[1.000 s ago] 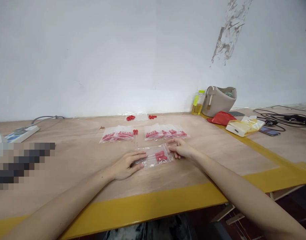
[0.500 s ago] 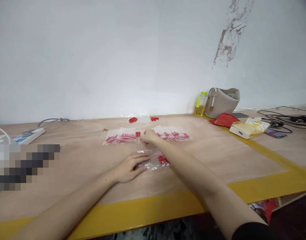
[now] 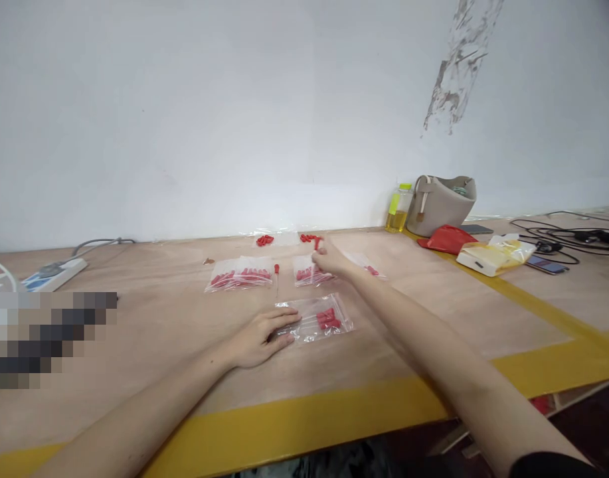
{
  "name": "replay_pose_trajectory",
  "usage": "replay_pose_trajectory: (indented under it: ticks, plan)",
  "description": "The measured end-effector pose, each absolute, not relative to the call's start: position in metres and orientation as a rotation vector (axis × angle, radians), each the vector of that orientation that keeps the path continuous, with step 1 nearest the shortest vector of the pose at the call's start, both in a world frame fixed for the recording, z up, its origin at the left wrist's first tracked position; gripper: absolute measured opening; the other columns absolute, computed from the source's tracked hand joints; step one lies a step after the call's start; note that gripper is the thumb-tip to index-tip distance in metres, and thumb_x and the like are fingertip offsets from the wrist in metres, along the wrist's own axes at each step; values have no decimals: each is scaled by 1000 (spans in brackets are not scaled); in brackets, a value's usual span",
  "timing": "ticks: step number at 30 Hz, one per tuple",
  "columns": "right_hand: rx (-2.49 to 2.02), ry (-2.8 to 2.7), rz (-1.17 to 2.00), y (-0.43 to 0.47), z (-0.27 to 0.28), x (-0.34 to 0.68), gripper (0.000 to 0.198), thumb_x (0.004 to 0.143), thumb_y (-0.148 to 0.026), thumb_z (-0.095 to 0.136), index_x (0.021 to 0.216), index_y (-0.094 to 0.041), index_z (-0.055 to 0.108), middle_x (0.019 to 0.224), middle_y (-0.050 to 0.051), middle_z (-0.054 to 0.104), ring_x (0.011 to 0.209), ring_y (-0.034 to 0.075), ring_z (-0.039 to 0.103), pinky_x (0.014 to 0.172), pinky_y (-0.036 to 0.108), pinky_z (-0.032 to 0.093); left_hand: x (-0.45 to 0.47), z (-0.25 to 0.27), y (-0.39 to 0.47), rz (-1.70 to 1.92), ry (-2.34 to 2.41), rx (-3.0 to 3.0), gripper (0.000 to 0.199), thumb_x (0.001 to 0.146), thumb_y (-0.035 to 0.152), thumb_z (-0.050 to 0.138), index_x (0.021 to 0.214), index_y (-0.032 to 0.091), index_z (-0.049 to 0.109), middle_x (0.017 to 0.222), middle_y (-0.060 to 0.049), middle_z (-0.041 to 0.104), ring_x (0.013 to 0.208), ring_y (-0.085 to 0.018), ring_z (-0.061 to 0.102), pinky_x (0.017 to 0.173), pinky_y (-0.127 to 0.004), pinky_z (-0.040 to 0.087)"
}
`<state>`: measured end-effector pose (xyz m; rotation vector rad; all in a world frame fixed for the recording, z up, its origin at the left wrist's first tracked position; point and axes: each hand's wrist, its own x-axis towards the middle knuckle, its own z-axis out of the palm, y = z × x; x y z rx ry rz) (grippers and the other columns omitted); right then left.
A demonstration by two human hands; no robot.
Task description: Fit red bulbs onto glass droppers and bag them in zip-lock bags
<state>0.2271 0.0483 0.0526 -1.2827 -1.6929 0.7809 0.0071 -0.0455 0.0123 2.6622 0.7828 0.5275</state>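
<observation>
My left hand [image 3: 264, 338] lies with fingers apart, its fingertips on the left end of a clear zip bag [image 3: 341, 307]. In that bag are several red-handled pieces [image 3: 329, 318] with thin shafts, like small screwdrivers. My right hand [image 3: 329, 257] is pinched closed above the right-hand row of packed bags, with a small red-handled screwdriver [image 3: 318, 243] showing at its fingertips; its shaft cannot be made out. Another single red-handled screwdriver [image 3: 277, 269] lies between the two rows, shaft toward me.
Packed bags lie in a left group [image 3: 239, 273] and a right group [image 3: 308, 273]. Red handles [image 3: 265, 240] rest near the wall. Rightward are a bottle [image 3: 398, 209], a grey bag [image 3: 441, 206], a red pouch [image 3: 446, 240], a tissue pack [image 3: 496, 255] and cables. A power strip [image 3: 60, 272] lies left.
My right hand has moved right and away from me with one of the two screwdrivers that lay between the rows. The left hand stays on the bag.
</observation>
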Motion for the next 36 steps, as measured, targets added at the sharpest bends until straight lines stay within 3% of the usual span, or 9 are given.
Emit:
replay_pose_trajectory:
  ticks: [4,11,14,18,23,28,36]
  plan:
    - [-1318,-1371,778,11,36,286,66,63,-13,46,123,-18,18,49,-10,42,37,9,42,36,18,34,7,11,-44,517,789,2672,39,86,35,43,123,25,45,127,-5,46,118,-20,40,99,-38,32]
    - [-1248,-1046,901,-8,-2,303,58,63,-13,55,109,-24,21,60,-9,49,44,8,50,44,20,47,8,12,-44,526,795,2675,39,86,36,43,123,26,45,127,-4,46,117,-21,41,98,-39,34]
    - [-1186,-1010,995,-11,-6,292,48,67,-13,55,102,-25,23,62,-7,50,50,10,56,53,26,53,8,12,-44,528,789,2672,39,85,35,43,123,25,45,127,-5,46,116,-21,41,97,-39,34]
    - [-1136,-964,1191,-21,-5,282,20,79,-14,45,91,-24,32,63,-3,53,58,11,60,63,30,54,8,12,-45,519,796,2685,39,86,34,43,123,25,45,127,-5,46,116,-21,42,97,-39,34]
    - [-1193,-1097,1300,-29,1,289,4,79,-17,49,80,-18,46,65,0,57,55,9,59,59,25,51,8,13,-47,528,832,2671,43,85,34,44,126,24,40,128,-6,45,116,-21,41,98,-38,34]
    - [-1248,-1598,1246,-31,8,306,19,67,-26,65,80,-13,59,60,-2,56,48,5,49,43,17,39,9,15,-48,513,846,2663,43,85,34,43,127,23,38,128,-6,45,116,-21,42,97,-37,35]
    - [-1170,-1587,1232,-28,0,294,33,54,-24,72,79,-13,54,68,-1,58,49,5,48,39,16,36,10,17,-49,488,867,2671,45,85,34,44,128,22,36,128,-7,44,115,-21,42,97,-37,35]
